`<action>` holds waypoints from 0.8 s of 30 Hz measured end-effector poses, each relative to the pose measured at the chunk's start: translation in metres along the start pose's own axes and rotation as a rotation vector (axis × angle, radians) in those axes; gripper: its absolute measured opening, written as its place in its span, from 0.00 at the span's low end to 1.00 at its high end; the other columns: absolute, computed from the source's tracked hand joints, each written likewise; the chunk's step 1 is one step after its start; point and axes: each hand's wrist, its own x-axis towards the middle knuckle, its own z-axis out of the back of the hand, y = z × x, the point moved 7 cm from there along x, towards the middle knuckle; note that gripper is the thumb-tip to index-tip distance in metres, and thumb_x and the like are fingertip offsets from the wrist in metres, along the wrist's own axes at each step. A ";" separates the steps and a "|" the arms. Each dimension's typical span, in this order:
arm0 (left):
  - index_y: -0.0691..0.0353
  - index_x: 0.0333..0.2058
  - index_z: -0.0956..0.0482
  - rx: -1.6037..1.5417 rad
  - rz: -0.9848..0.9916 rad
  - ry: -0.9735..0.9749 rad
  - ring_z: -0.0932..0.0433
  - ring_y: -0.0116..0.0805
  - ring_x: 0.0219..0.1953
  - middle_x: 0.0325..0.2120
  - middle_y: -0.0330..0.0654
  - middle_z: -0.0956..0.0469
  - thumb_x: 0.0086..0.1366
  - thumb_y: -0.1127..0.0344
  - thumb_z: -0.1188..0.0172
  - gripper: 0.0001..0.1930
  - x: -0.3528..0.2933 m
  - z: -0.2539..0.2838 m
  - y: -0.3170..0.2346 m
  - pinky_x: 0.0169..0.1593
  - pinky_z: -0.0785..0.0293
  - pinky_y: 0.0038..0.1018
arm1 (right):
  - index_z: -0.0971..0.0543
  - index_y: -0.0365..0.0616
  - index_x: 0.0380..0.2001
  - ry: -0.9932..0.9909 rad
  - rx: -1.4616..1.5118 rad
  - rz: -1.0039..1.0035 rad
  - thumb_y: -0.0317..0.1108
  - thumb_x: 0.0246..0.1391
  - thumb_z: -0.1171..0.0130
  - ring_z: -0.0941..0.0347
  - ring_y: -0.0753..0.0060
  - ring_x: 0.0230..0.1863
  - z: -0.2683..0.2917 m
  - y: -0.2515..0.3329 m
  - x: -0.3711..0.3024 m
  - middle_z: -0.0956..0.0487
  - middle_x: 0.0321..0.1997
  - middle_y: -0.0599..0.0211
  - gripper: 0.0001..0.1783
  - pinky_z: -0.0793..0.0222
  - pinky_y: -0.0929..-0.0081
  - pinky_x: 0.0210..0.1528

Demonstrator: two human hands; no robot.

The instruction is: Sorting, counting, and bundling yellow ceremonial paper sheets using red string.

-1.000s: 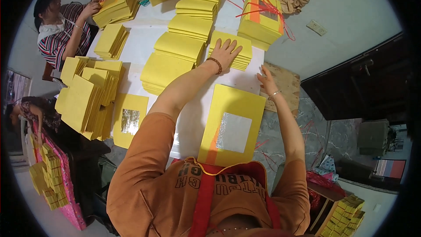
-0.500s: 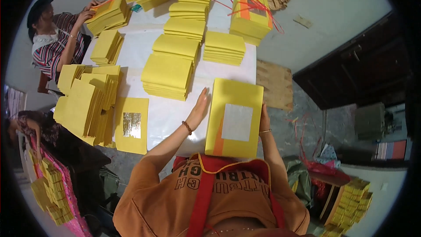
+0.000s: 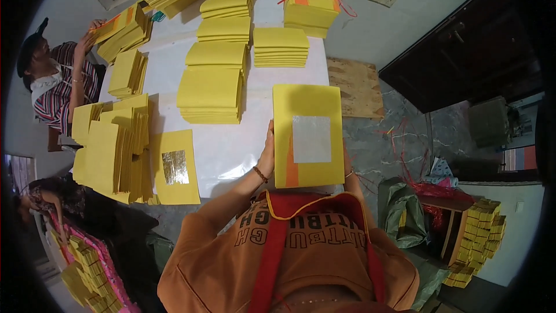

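Observation:
In front of me at the table's near right corner is a thick stack of yellow paper [image 3: 307,177] with a silver-grey square and an orange strip on its top face. My left hand [image 3: 268,153] presses against its left side, its fingers partly hidden behind the edge. At the opposite side, my right hand [image 3: 347,164] shows only as a narrow strip; the stack hides most of it. Between them the two hands hold the stack. To the left lies a flat yellow piece [image 3: 175,188] with a shiny silver square.
Several folded yellow piles [image 3: 209,95] stand on the white-covered table [image 3: 226,153]. A bundle tied with red string [image 3: 313,0] sits at the far right. At left, a person in a striped top [image 3: 63,75] handles a pile [image 3: 124,32]; a second person [image 3: 49,197] bends lower left.
My left hand has come in from beside the stack to touch its left side. The stack looks slightly more upright. The whole view has shifted, with the far things higher.

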 end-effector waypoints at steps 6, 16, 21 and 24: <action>0.59 0.57 0.43 -0.401 0.200 -0.076 0.34 0.24 0.47 0.47 0.36 0.33 0.67 0.45 0.72 0.29 0.005 0.014 0.022 0.51 0.37 0.21 | 0.45 0.41 0.59 0.458 0.484 0.040 0.51 0.62 0.70 0.47 0.73 0.60 -0.013 -0.008 0.018 0.41 0.60 0.68 0.30 0.50 0.75 0.60; 0.66 0.58 0.46 0.271 -0.138 -0.223 0.42 0.34 0.57 0.56 0.43 0.41 0.67 0.49 0.64 0.29 -0.011 0.003 -0.099 0.60 0.49 0.31 | 0.45 0.42 0.60 -0.107 0.011 0.384 0.52 0.60 0.67 0.59 0.64 0.67 -0.035 0.101 -0.007 0.48 0.65 0.64 0.32 0.65 0.65 0.65; 0.58 0.42 0.27 1.277 -0.711 0.238 0.34 0.39 0.44 0.45 0.40 0.32 0.50 0.59 0.39 0.20 -0.059 -0.069 -0.174 0.45 0.41 0.33 | 0.30 0.45 0.50 0.082 -0.427 0.547 0.46 0.53 0.55 0.58 0.63 0.67 -0.057 0.162 -0.035 0.38 0.60 0.62 0.24 0.66 0.62 0.65; 0.58 0.44 0.27 1.534 -0.634 0.426 0.35 0.41 0.43 0.43 0.41 0.31 0.50 0.57 0.40 0.22 -0.073 -0.080 -0.152 0.45 0.41 0.34 | 0.24 0.46 0.42 0.167 -0.534 0.591 0.43 0.51 0.51 0.56 0.62 0.67 -0.071 0.160 -0.041 0.32 0.55 0.62 0.18 0.66 0.61 0.65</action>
